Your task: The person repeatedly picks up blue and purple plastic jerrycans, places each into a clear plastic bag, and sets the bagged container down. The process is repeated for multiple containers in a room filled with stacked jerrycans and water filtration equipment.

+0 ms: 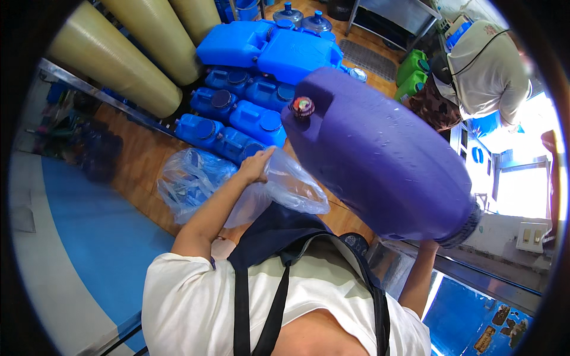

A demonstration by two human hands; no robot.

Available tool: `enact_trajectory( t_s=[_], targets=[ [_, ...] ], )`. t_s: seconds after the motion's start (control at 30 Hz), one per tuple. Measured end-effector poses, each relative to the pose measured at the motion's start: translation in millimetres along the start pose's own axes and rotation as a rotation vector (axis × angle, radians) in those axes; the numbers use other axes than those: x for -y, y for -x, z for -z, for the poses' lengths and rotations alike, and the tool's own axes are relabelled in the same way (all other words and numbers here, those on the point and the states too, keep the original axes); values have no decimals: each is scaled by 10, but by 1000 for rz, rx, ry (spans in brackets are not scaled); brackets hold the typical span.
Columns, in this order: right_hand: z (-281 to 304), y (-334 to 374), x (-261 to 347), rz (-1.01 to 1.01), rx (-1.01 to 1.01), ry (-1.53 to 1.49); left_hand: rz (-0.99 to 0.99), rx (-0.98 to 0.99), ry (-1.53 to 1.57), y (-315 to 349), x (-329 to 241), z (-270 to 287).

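A large purple water jug (pixel 380 154) is held up in front of me to the right, tilted with its ribbed black cap (pixel 466 225) toward the lower right. A small spigot with a red and green centre (pixel 303 107) sits on its upper left end. My right hand (pixel 428 244) grips the jug from beneath, near the cap; its fingers are mostly hidden. A clear plastic bag (pixel 297 188) hangs from my left hand (pixel 256 167), whose fingers are closed on its edge. The bag's mouth gapes beside the jug.
Several blue jugs (pixel 249 121) stand in rows ahead, with two more lying on top. Another filled clear bag (pixel 193 178) is on the floor at left. Tall yellowish tanks (pixel 127 65) stand far left. A person in a light shirt (pixel 487 71) is at right, near green containers (pixel 411 83).
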State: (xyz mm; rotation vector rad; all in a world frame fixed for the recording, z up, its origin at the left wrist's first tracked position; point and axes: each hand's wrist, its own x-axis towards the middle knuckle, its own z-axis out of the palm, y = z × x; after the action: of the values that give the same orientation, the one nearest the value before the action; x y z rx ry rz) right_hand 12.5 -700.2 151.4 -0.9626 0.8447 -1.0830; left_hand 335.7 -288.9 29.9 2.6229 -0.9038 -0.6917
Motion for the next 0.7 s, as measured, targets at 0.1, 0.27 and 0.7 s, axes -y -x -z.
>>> enact_trajectory(
  t_s=[0.1, 0.27, 0.7],
  targets=[
    [-49, -38, 92, 4, 156, 52, -16, 97, -4, -115, -144, 401],
    [-222, 44, -175, -27, 432, 147, -69, 231, 242, 19, -69, 1019],
    [-529, 612, -773, -18, 705, 236, -27, 193, -345, 402, -460, 2202]
  ],
)
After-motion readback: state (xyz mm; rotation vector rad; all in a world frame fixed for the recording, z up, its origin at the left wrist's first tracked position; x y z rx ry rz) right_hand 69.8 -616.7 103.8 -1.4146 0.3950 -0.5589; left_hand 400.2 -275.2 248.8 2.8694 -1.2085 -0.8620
